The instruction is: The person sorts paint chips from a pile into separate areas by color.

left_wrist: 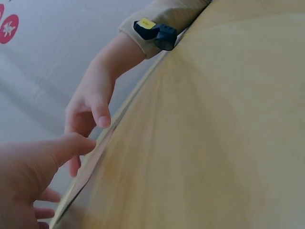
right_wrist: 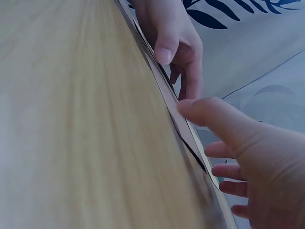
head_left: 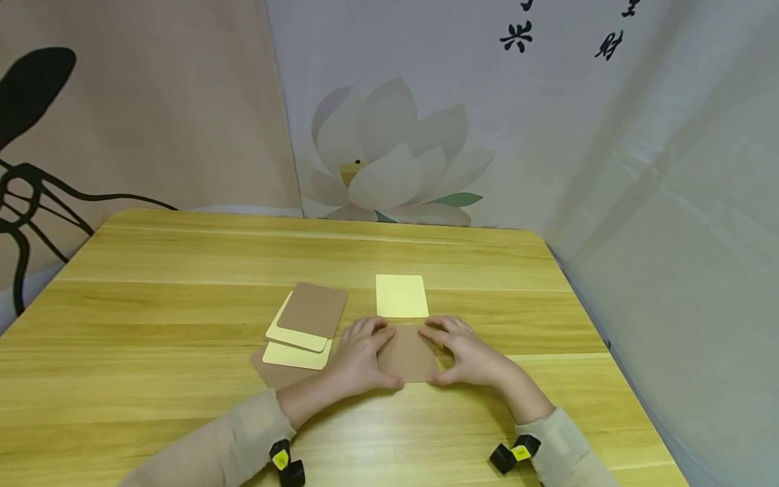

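A square brown card (head_left: pixel 408 355) lies flat on the wooden table between my two hands in the head view. At its left side is my left hand (head_left: pixel 362 358), with thumb and fingers spread along that edge. My right hand (head_left: pixel 468 355) stands at the opposite edge in a mirrored, loosely bent pose. The wrist views show the card as a thin strip (right_wrist: pixel 167 90) at a low angle, fingertips beside or touching it. Just beyond the card lies a pale yellow card (head_left: pixel 402 296).
Left of my left hand is an overlapping spread: a brown card (head_left: pixel 313 308) on top, yellow cards (head_left: pixel 295 357) below it, and another brown card (head_left: pixel 276 372) at the bottom, partly under my left forearm. Printed curtains (head_left: pixel 389 40) hang behind the table (head_left: pixel 182 270).
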`<state>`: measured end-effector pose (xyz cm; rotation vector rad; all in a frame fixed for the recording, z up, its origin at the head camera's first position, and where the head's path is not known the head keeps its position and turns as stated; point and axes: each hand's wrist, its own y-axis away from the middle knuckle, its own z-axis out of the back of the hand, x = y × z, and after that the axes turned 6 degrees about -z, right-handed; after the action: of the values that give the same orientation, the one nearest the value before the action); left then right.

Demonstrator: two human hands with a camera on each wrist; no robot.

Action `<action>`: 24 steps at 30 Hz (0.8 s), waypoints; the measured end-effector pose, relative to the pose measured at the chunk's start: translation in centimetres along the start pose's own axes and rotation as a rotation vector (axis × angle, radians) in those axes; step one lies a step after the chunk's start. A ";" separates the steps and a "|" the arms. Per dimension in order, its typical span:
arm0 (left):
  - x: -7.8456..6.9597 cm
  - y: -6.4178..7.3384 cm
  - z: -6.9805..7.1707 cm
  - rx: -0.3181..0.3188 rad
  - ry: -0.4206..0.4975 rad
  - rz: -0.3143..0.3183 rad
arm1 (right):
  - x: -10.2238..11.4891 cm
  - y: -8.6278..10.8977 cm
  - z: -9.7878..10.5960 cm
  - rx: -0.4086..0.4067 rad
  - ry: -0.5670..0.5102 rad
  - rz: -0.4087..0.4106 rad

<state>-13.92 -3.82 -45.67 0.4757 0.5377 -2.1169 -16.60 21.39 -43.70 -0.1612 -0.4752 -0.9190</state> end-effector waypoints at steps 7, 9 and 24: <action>0.5 0.1 1.1 0.001 0.027 -0.023 | 0.3 -0.3 0.0 -0.064 -0.018 -0.017; 0.8 0.0 1.4 0.012 0.030 -0.036 | 0.6 -0.4 0.0 -0.087 -0.021 -0.028; 4.3 0.4 5.1 0.063 0.070 -0.154 | 2.3 -2.5 -0.7 -0.280 0.011 -0.052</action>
<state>-16.58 -9.61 -43.70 0.5615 0.5649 -2.2760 -17.20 17.94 -43.43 -0.3991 -0.3400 -1.0350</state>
